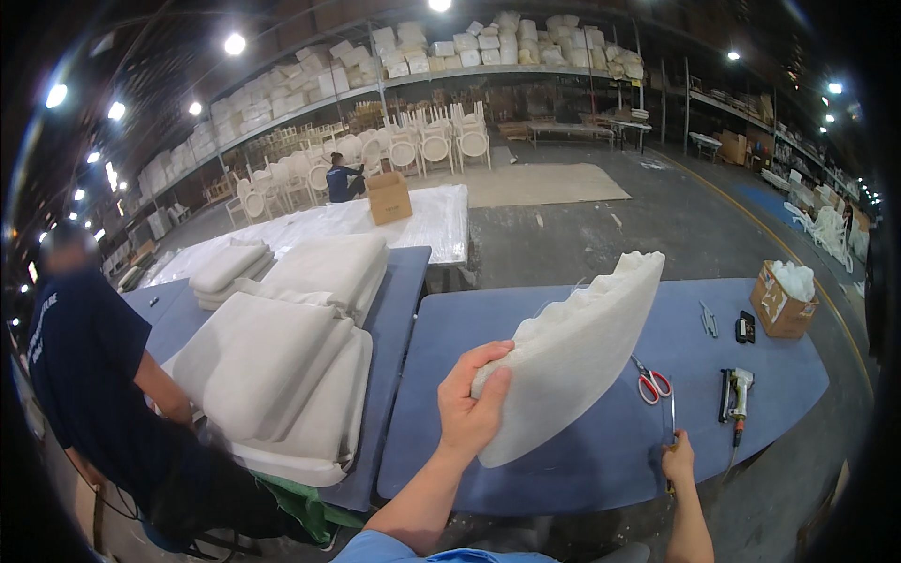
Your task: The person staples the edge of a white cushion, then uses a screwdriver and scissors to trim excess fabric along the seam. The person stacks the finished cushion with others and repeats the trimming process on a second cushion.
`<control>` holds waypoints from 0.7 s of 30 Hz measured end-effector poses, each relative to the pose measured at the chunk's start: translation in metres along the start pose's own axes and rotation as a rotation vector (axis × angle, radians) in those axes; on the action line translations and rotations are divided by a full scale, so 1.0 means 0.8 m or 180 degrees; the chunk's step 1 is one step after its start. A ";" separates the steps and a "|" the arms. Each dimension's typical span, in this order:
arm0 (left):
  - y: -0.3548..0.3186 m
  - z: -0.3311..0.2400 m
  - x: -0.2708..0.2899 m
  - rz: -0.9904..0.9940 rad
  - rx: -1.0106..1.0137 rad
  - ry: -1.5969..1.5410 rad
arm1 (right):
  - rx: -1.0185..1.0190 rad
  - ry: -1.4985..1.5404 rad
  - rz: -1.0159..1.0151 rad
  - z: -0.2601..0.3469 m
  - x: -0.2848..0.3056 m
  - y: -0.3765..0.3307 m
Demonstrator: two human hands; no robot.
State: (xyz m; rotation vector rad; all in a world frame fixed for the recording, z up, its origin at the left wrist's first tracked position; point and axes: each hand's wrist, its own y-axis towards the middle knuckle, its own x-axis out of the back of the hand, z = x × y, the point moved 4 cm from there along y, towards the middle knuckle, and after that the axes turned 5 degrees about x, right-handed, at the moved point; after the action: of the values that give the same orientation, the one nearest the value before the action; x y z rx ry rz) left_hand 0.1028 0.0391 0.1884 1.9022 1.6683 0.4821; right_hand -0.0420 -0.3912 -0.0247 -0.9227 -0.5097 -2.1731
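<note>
Left hand [474, 408]: its grip is pinched on the near edge of the white foam cushion [572, 352], thumb on top, fingers behind; the cushion is held tilted above the blue counter [563, 460].
Right hand [678, 460]: to the right of the cushion, at the counter's near edge, closed around a thin dark tool [672, 427].
Handling: I judge the cushion light, soft and springy, with a fuzzy, not slippery cover; a grip on the edge bends it, so the thick middle is better.
Right of the cushion: red-handled scissors [651, 382], then a staple gun [737, 389], a cardboard box [782, 302].
Left of the cushion: stacked cushions [282, 375], a seated person in dark blue [89, 375].
Beyond the cushion: white chairs [413, 145].
In the way: only the scissors lie close under it.
</note>
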 end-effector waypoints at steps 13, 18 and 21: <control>-0.024 -0.022 -0.019 0.0107 -0.0408 0.0286 | 0.1279 -0.1080 -0.1090 0.009 0.003 0.119; -0.024 -0.015 -0.021 0.0060 -0.0465 0.0183 | 0.1402 -0.0562 -0.0240 0.050 -0.057 0.173; -0.021 -0.021 -0.021 0.0070 -0.0479 0.0333 | 0.0909 -0.0767 0.0224 0.056 -0.081 0.190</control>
State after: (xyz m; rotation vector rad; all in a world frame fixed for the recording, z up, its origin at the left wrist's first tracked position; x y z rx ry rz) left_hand 0.0768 0.0270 0.1927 1.8146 1.6287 0.7067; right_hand 0.1230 -0.4375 -0.0313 -1.0294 -0.8661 -1.8740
